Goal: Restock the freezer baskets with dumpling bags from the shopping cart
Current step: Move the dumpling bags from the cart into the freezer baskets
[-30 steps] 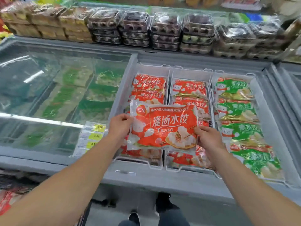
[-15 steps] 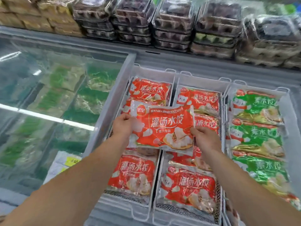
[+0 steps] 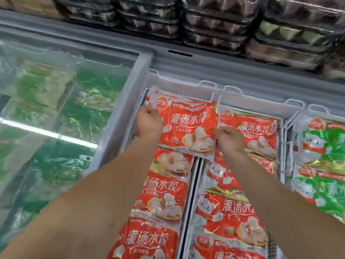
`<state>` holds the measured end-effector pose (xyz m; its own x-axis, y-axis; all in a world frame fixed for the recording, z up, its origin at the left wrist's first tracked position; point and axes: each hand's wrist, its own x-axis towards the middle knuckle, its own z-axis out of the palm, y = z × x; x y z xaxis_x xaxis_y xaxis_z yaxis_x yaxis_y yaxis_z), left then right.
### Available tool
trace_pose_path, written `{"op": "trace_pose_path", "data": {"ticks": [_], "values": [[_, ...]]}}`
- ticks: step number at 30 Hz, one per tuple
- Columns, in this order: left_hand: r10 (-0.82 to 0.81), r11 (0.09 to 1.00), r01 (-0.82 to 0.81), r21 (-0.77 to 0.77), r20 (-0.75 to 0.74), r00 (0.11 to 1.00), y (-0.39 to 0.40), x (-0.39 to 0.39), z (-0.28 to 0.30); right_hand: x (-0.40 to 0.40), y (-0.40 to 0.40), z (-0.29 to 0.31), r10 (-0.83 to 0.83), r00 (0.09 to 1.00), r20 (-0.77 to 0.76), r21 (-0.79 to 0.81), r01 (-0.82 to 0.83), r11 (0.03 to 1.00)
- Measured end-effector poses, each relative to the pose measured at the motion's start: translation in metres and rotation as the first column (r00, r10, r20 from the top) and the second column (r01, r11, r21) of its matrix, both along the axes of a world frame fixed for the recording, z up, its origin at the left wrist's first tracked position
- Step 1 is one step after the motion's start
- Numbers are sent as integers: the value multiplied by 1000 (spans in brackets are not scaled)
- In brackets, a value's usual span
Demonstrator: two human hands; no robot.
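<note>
A red dumpling bag [image 3: 186, 126] lies over the far end of the left white freezer basket [image 3: 179, 85], held at both side edges. My left hand [image 3: 148, 123] grips its left edge and my right hand [image 3: 228, 139] pinches its right edge. Below it, more red bags [image 3: 164, 195] fill the same basket toward me. The middle basket [image 3: 252, 99] also holds red bags [image 3: 229, 208]. Green bags [image 3: 323, 146] fill the right basket [image 3: 298, 116]. The shopping cart is out of view.
To the left a shut glass freezer lid [image 3: 56, 113] covers green packages. Behind the freezer's grey rim [image 3: 205, 66] stand stacked clear trays of food [image 3: 214, 25]. The bags in all three baskets lie close together.
Both hands have carried the red bag away from me to the far end of the left basket and lowered it there. The view has moved closer over the baskets.
</note>
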<state>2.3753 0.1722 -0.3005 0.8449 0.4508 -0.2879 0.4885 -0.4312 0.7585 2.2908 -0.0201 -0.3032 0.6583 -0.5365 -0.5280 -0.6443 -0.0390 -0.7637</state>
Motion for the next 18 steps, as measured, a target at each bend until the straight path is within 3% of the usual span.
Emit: {"op": "trace_pose_path", "data": {"ticks": [3,5,6,8,10,15,18], "values": [[-21,998,19,68,29,999,-3,30,-14,34,1,-21,39,999,-3,-32,-39,999],[-153,974,143,174,46,987,-5,30,-26,47,0,-32,173,985,-27,-99,-175,980],[-290,923,275,268,17,957,-6,23,-33,50,0,-38,250,967,-49,-161,-255,953],[-554,716,568,407,-164,816,-4,2,-52,50,3,-45,358,930,-78,-288,-365,885],[-654,546,713,440,-309,691,4,-12,-71,47,8,-54,407,911,-66,-424,-395,815],[-647,512,727,458,-352,677,19,-6,-78,56,18,-68,461,877,-136,-569,-450,688],[-648,508,752,420,-389,655,19,-3,-72,59,17,-65,428,888,-167,-566,-442,696]]}}
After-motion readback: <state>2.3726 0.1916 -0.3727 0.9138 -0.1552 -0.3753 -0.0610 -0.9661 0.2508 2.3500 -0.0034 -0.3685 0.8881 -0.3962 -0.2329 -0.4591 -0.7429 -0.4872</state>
